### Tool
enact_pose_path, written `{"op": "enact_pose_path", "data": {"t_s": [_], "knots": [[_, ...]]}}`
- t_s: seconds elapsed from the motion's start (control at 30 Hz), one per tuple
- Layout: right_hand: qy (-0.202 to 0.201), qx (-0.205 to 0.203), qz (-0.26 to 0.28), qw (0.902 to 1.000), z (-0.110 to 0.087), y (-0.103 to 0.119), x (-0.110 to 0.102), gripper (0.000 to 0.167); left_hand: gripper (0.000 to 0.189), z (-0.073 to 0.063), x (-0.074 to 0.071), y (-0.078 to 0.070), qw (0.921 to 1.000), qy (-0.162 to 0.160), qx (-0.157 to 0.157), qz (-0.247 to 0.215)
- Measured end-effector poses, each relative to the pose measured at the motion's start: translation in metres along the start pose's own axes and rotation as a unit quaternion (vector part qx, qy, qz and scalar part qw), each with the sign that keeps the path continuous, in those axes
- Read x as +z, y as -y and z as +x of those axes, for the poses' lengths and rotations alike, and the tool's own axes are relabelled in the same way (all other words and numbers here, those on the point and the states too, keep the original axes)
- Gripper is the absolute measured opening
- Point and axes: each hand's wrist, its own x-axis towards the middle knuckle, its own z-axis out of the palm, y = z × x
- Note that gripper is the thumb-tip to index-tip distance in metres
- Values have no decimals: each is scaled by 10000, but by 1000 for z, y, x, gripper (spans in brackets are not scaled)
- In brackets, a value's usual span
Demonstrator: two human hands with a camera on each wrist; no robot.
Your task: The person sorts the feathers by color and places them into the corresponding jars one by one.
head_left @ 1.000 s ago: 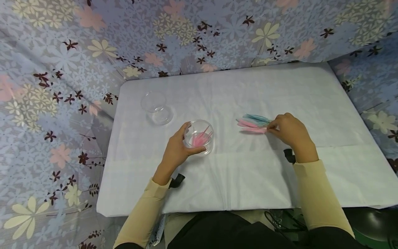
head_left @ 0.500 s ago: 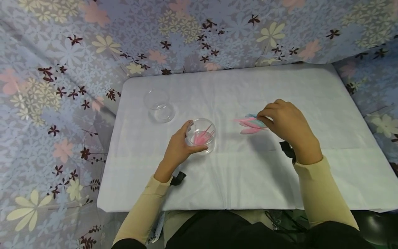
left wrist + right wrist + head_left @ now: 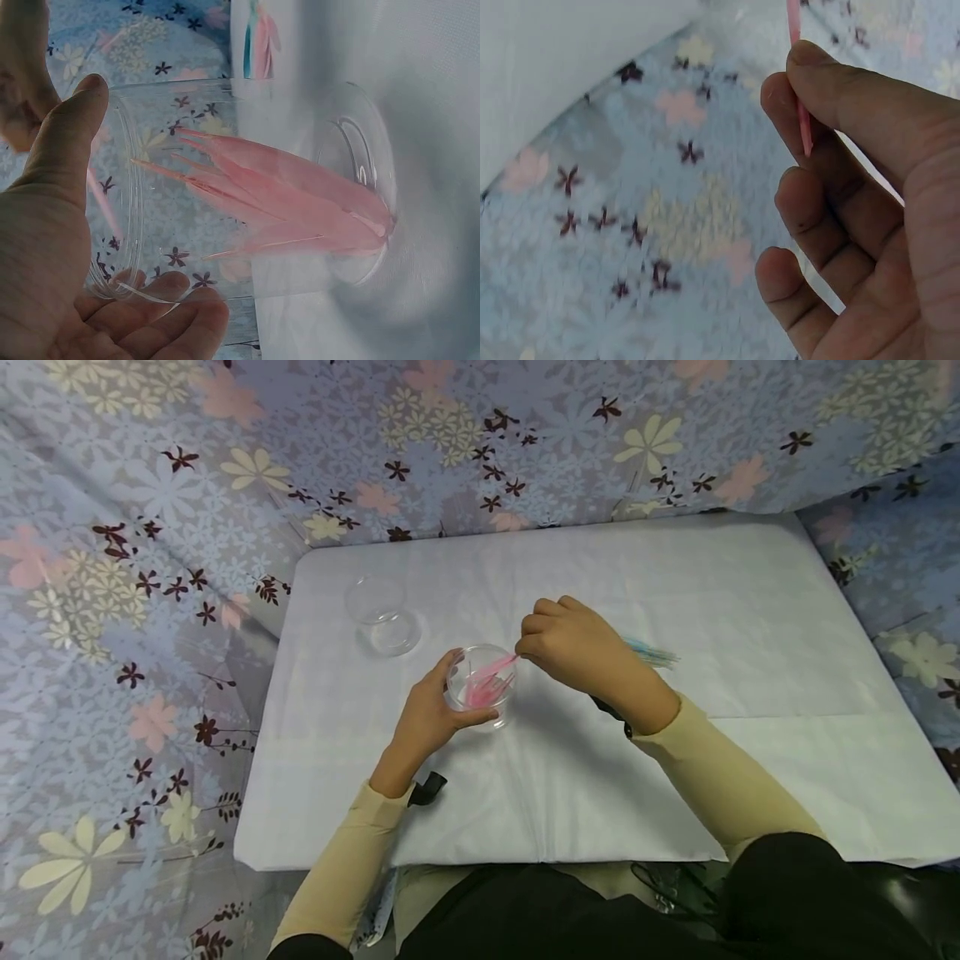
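Observation:
My left hand (image 3: 427,722) grips a clear cup (image 3: 352,112) near its rim, thumb on one side and fingers on the other. Several pink feathers (image 3: 292,199) stand in that cup, quills up. Above the rim, my right hand (image 3: 573,647) pinches one more pink feather (image 3: 501,663) between thumb and index finger, by the quill end. In the right wrist view, the quill (image 3: 804,127) shows past the fingertips. Blue-green feathers (image 3: 654,653) lie on the table, partly hidden by the right hand; the left wrist view also shows pink feathers (image 3: 264,45) there.
A second clear cup (image 3: 393,633) stands at the back left of the white-covered table (image 3: 750,610). Flowered cloth (image 3: 555,443) hangs behind the table and at its sides.
My right hand has lifted a pink feather from the pile and carried it left to the cup. The left hand has kept its hold on the cup.

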Motion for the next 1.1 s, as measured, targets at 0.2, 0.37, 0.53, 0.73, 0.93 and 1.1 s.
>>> {"op": "enact_pose_path", "data": {"t_s": [0.2,0.37,0.53,0.73,0.93,1.1], "knots": [[553,-455,-466,9963,23,8,15,6,104,5,-1,-4,10000,-49,55,-11],[934,-446,-592,9929,32,8,21,5,102,11,-1,-7,9994,-31,264,-199],[1159,-529,-559,9903,42,13,31,5,102,7,-3,-6,9999,-53,101,-128],[1321,-415,-464,9893,45,20,41,6,104,4,-2,-5,9998,46,164,-96],[1400,-347,-327,9890,45,22,48,7,104,2,-2,-4,9997,-41,196,-125],[1372,-407,-138,9896,43,25,52,6,104,-2,-1,-1,9999,-9,158,-35]]}}
